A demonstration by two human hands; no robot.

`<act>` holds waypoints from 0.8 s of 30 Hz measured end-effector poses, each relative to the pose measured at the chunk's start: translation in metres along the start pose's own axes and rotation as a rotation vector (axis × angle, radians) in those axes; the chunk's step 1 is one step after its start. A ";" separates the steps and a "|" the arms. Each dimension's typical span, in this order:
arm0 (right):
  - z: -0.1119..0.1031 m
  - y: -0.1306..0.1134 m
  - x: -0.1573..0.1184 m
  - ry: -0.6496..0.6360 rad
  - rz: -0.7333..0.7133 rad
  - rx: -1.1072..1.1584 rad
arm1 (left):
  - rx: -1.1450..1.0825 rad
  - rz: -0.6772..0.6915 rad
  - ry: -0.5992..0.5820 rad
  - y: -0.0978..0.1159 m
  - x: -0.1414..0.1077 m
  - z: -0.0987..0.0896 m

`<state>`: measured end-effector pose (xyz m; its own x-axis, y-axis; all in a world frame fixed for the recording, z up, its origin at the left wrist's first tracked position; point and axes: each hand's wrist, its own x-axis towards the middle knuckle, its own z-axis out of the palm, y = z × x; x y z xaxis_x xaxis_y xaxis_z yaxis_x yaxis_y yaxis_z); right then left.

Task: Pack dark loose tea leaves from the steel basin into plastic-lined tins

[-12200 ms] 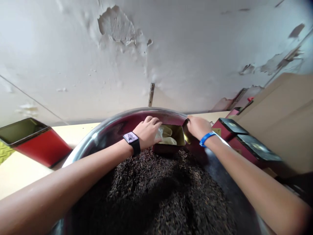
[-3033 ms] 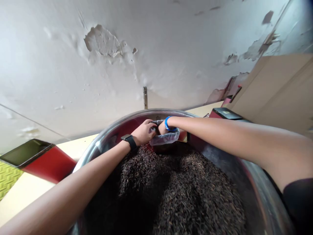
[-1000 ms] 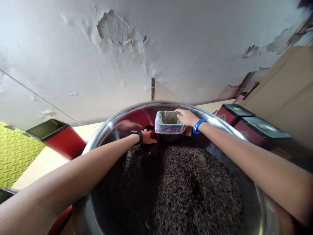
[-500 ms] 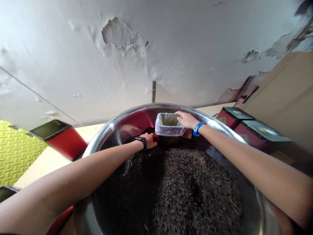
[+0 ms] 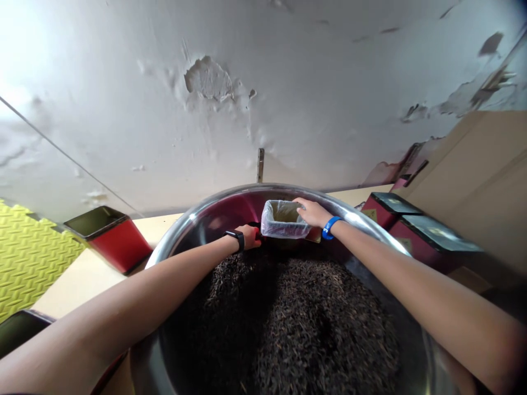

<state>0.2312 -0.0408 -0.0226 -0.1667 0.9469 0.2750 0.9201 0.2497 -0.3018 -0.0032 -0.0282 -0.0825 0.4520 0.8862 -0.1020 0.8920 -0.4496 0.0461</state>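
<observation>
A wide round metal tub (image 5: pixel 193 216) holds a heap of dark loose tea leaves (image 5: pixel 317 307). At its far side, inside the rim, is a rectangular tin (image 5: pixel 284 229) lined with a clear plastic bag folded over its edge. My right hand (image 5: pixel 313 212), with a blue wristband, grips the tin's right edge, fingers over the bag. Close to the tin's left side is my left hand (image 5: pixel 249 237), wearing a black watch. Its fingers are curled round something red and dark, mostly hidden, which I cannot make out.
An open red tin (image 5: pixel 117 241) stands on the pale table left of the tub, with another open tin (image 5: pixel 22 329) nearer me. Closed dark-red tins (image 5: pixel 432 247) with shiny lids and a cardboard box (image 5: pixel 473 153) are at right. Behind rises a peeling wall (image 5: pixel 308 99).
The view has shifted, so the tub and wall sit slightly lower. My left hand stays close to the lined tin, and my right hand keeps its hold on the tin's edge.
</observation>
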 end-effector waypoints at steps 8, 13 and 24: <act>-0.005 -0.005 -0.002 -0.030 0.031 0.029 | -0.090 -0.047 0.114 -0.019 0.000 -0.034; -0.008 -0.009 -0.005 -0.009 0.004 0.042 | -0.239 -0.086 0.188 -0.023 -0.005 -0.056; -0.008 -0.027 -0.011 0.039 -0.128 0.132 | -0.300 0.161 0.607 0.021 -0.032 -0.094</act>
<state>0.2111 -0.0596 -0.0107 -0.2632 0.8978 0.3532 0.8372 0.3945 -0.3788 0.0018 -0.0555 0.0151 0.4234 0.7560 0.4991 0.7370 -0.6078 0.2954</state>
